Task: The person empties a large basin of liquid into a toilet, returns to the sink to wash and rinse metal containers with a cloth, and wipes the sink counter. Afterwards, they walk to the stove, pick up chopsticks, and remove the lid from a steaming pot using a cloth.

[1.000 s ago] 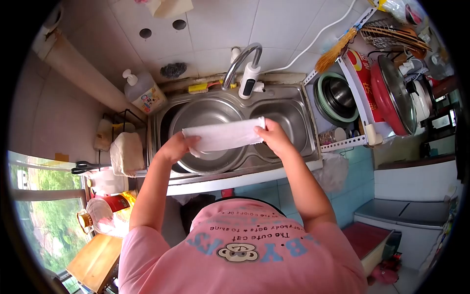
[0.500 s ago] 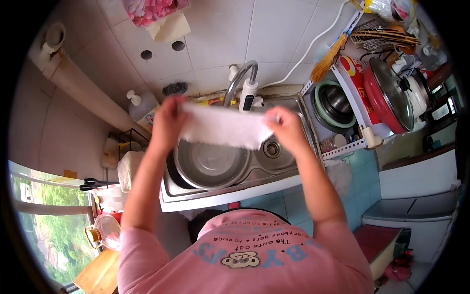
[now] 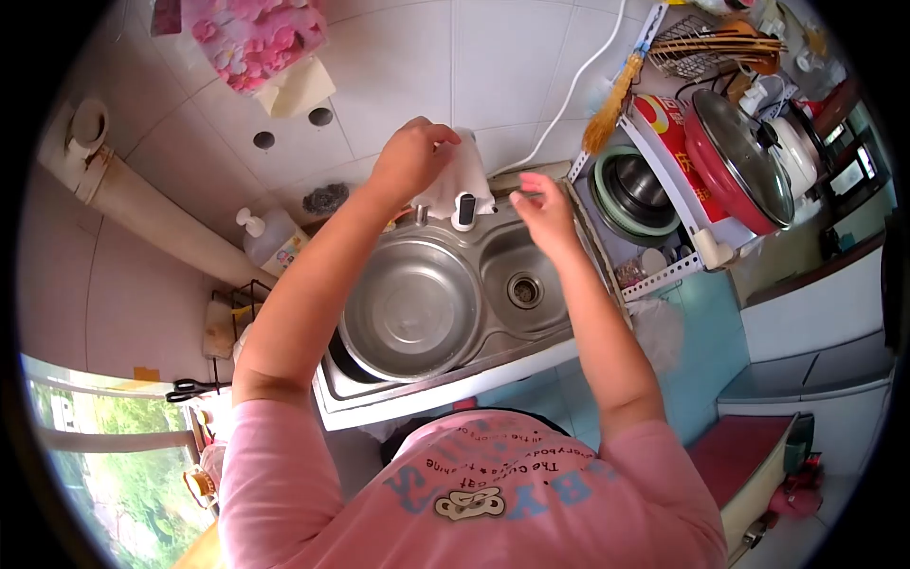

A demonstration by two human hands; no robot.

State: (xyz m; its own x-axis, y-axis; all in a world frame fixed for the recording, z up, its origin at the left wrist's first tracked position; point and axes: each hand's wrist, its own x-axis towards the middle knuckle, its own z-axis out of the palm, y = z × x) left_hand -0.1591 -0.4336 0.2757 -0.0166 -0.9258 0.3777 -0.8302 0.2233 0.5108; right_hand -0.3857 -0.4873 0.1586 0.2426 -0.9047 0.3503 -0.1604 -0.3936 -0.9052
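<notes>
A white cloth hangs draped over the curved neck of the faucet, hiding most of it. My left hand is at the cloth's upper left side, fingers bent toward it; whether they still pinch it is hard to make out. To the right of the cloth, my right hand is raised with its fingers apart and holds nothing. Below them is the steel sink, with a large round metal basin in its left bowl and a drain showing in the right bowl.
A soap bottle and a dark scouring pad are left of the faucet. On the right, a shelf has nested bowls and a red lidded pan. Scissors hang at the left.
The cloth has moved from between both hands onto the faucet. My right hand has let go of it. My left hand has moved right and up to the faucet.
</notes>
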